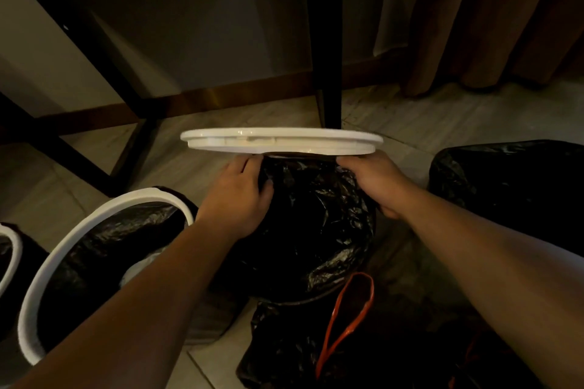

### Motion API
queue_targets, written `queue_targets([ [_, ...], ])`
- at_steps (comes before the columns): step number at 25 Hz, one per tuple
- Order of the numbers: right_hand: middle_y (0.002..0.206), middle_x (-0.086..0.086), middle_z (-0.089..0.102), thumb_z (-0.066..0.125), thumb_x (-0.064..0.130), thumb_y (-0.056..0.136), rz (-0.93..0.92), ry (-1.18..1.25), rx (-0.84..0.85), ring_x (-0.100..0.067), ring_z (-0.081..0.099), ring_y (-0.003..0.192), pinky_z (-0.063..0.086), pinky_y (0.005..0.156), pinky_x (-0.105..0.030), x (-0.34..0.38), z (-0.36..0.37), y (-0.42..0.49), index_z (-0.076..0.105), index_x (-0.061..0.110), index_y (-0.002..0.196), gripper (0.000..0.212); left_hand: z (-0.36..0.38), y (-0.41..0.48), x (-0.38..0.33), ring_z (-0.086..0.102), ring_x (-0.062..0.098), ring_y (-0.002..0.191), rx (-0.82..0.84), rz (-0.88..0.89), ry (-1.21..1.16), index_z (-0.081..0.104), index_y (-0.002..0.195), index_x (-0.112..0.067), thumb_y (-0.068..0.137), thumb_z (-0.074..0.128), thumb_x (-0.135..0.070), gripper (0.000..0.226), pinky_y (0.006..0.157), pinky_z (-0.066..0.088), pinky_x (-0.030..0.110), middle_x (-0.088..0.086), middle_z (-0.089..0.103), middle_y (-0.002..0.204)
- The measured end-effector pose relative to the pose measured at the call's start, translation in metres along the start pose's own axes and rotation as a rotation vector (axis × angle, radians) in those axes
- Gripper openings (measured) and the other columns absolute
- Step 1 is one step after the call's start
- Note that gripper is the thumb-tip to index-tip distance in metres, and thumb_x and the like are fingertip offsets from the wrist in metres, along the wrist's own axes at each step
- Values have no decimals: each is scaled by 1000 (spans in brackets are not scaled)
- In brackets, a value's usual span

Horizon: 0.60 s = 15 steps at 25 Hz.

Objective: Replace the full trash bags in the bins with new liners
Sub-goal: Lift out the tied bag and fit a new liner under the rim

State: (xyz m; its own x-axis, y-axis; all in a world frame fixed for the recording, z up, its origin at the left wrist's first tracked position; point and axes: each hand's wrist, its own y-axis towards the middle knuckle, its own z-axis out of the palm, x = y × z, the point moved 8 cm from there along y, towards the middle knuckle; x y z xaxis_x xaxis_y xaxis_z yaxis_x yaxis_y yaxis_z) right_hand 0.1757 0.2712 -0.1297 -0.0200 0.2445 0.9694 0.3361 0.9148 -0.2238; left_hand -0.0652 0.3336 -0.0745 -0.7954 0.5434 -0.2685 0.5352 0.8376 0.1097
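Note:
A white round bin ring or lid (281,141) is seen edge-on at the centre, with a black trash bag (313,218) bunched below it. My left hand (235,195) presses on the black plastic at the left side, fingers curled into it. My right hand (379,181) grips the bag at the right side, just under the white rim. The bin body under the bag is hidden by the plastic.
A bin with a white rim (104,224) and black liner stands at the lower left; another white rim (12,249) shows at the left edge. A full black bag (518,186) lies right. A black bag with a red drawstring (344,316) lies in front. Dark table legs (328,40) stand behind.

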Motion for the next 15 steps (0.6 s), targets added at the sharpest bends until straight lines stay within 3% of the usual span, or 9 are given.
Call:
queue_targets([
  [2,115,3,76,71,27,98,10,-45,56,-16,70,108,53,99,-36,-2,3,-1,73,33,108,12,9,1,5,54,37,134,69,-30,2,49,151,-14,103,60,-41,56,106,46,44,14,56,149],
  [6,105,5,79,74,29,96,39,-35,129,-16,73,104,54,89,-29,-9,9,-2,75,34,107,12,12,14,12,57,33,131,131,-42,-33,45,154,-26,98,62,-55,65,102,46,41,10,59,147],
  [10,104,7,82,73,30,93,69,-30,202,-12,77,98,58,94,-36,-11,21,-2,79,28,112,20,18,31,14,58,30,129,264,-91,12,24,161,-47,91,53,-75,81,100,48,40,8,59,145],
  [15,105,-3,82,76,42,78,187,30,294,-20,79,97,58,96,-42,-17,31,-1,78,22,115,42,19,59,5,61,28,126,315,-97,38,40,154,-44,82,60,-77,81,100,51,41,3,66,141],
])
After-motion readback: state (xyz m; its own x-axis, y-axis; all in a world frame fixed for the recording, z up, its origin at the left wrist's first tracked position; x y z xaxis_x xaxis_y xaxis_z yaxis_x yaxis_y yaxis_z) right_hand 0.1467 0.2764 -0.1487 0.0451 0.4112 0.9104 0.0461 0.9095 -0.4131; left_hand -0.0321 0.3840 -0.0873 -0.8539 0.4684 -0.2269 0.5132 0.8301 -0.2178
